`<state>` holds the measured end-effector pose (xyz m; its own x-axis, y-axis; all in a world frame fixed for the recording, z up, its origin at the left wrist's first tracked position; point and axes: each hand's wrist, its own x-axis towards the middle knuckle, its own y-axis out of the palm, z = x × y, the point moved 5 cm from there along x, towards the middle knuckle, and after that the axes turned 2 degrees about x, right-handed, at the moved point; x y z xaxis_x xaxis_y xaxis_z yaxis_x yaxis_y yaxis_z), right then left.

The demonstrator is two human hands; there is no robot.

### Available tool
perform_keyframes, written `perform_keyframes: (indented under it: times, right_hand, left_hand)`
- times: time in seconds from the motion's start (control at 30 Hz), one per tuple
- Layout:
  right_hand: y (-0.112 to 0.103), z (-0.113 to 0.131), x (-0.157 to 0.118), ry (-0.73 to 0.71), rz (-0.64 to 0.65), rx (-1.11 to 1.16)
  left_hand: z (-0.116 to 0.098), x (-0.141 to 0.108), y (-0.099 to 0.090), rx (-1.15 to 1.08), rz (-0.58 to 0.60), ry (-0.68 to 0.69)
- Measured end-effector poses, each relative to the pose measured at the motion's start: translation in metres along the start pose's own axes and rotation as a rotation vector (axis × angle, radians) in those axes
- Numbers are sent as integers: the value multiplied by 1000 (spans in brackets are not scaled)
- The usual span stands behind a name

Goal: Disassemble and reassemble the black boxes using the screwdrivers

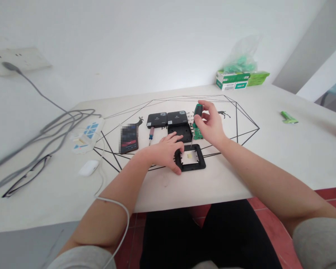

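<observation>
A small square black plastic casing (202, 160) lies on the table before me, a silvery metal plate (194, 157) with a yellowish patch inside it. My left hand (168, 149) grips its left side between thumb and fingers. In my right hand (211, 121) a screwdriver (198, 110) with a green and black handle stands nearly upright, its tip at the upper edge of the plate. Just behind the casing sit an empty black shell (180, 131) and a green circuit board (197, 133), partly behind the screwdriver.
Two closed black boxes (157, 120) sit side by side farther back. A second screwdriver (151, 135) and a phone (129, 138) lie left. Farther left are a power strip (86, 138), white earphone case (89, 167), glasses (28, 175) and cables. Green boxes (233, 77) stand against the wall.
</observation>
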<state>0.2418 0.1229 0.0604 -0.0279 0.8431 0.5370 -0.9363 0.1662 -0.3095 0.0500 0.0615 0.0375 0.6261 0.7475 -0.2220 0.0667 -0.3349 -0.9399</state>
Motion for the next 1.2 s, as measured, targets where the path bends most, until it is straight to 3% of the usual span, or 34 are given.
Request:
perform_keyframes:
  times: [0.1,0.27,0.4,0.6,1.2]
  right_hand:
    - [-5,7,-5,-126,-56,18]
    - [-10,2,-3,-114,-124,-20]
    - [1,-1,-10,-135,-61,75]
    - [18,10,-31,-335,64,224]
    - [24,21,-38,-386,121,212]
  left_hand:
    - [-1,1,-1,10,-12,-1]
    - [-2,0,-1,24,-7,3]
    - [-1,3,-1,25,-52,18]
    - [4,5,1,14,-75,14]
    - [3,5,-1,-81,-74,37]
